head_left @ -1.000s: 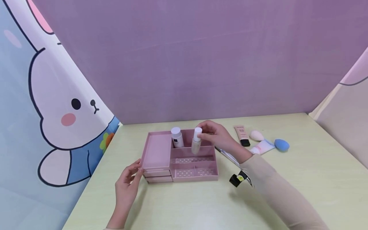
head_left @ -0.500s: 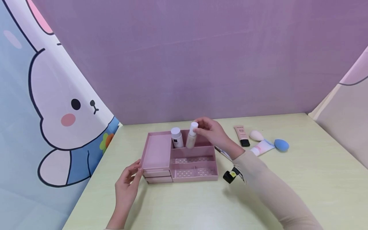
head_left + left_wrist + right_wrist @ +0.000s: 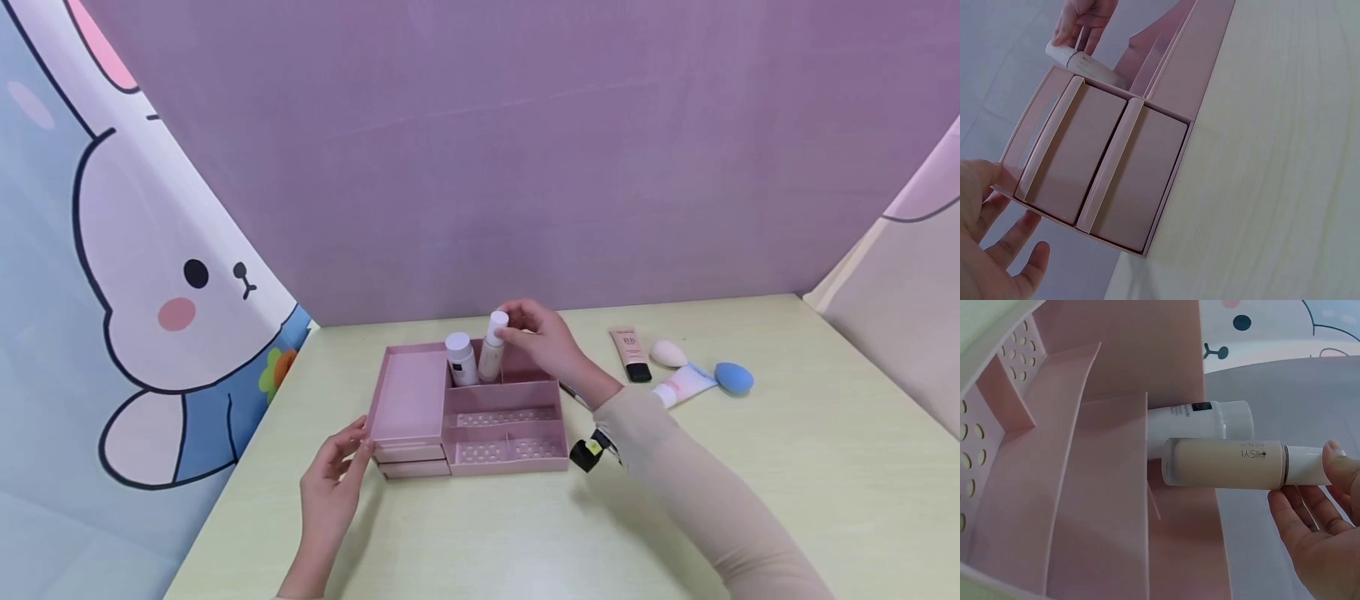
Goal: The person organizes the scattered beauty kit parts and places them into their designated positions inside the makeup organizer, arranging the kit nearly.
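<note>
Head view: right hand (image 3: 543, 337) pinches beige bottle (image 3: 491, 353) cap, bottle below fingers.

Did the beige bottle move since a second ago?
Yes. The beige bottle in the right hand went left and toward the back of the pink organizer, ending up right beside the white bottle standing there.

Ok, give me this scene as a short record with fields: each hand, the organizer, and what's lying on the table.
right hand: pinches the beige bottle by its white cap, over a back compartment
left hand: open, fingers touching the pink organizer at its front left corner
organizer: holds a white bottle upright at the back
table: BB tube, two sponges, small tube
</note>
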The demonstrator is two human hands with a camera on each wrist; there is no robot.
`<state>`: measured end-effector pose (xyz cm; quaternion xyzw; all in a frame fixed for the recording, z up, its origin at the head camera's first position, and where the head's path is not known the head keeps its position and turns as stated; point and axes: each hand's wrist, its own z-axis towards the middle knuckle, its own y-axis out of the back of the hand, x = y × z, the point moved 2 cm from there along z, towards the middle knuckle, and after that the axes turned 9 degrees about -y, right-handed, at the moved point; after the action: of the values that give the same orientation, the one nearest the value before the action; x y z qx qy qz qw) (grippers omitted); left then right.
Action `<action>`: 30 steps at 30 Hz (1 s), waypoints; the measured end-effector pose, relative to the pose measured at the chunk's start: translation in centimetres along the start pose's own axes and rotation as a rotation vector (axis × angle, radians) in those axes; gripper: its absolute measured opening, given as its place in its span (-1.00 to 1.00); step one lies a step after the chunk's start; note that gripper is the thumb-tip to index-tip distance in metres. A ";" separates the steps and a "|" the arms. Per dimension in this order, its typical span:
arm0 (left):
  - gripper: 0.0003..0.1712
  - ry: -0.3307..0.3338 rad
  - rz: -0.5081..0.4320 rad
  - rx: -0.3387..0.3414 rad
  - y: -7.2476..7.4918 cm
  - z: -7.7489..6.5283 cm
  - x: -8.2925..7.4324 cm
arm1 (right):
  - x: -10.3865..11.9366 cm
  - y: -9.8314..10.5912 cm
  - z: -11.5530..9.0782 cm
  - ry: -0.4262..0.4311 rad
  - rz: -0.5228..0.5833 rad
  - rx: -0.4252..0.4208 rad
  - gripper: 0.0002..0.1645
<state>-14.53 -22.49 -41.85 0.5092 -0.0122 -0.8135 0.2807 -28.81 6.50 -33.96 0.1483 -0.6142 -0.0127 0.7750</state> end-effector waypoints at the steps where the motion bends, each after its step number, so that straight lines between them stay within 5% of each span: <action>1: -0.79 -0.001 0.000 0.000 0.0 0.0 0.0 | -0.1 -0.1 0.0 0.001 -0.005 0.000 -0.69; 30: -0.78 0.011 0.008 0.010 -0.1 0.0 0.1 | -2.3 -1.6 0.4 -0.060 -0.154 0.127 -0.74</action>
<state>-14.60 -22.46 -41.91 0.5148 -0.0165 -0.8096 0.2814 -29.48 5.35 -36.47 0.2436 -0.6235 -0.0377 0.7420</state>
